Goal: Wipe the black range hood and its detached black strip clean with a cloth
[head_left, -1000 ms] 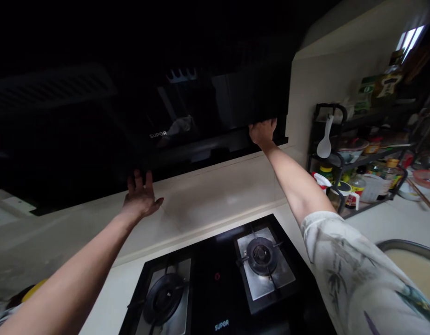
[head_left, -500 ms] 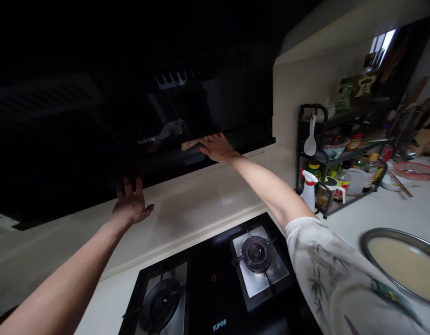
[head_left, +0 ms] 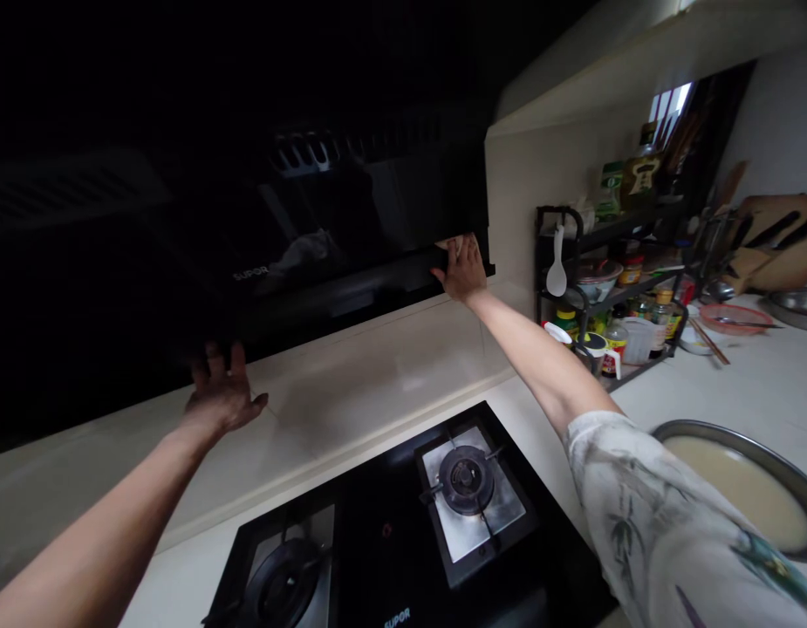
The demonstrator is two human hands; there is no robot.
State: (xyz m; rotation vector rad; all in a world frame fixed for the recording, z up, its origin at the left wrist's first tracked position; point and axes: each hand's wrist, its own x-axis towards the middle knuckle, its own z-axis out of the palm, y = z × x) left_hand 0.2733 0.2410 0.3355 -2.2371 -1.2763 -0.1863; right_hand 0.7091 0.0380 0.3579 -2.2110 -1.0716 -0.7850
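The left hand (head_left: 221,399), fingers spread and straight, is at the lower edge of the hood (head_left: 174,270), above the stove (head_left: 377,558). Near the hood's right end, the right hand (head_left: 465,272) lies, fingers outstretched, over a mostly hidden pale cloth (head_left: 445,243). Further right stands a rack (head_left: 629,290).

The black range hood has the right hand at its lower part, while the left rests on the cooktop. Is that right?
No: the head view shows the left hand at the lower edge of the black range hood, not on the cooktop. The right hand is as stated.
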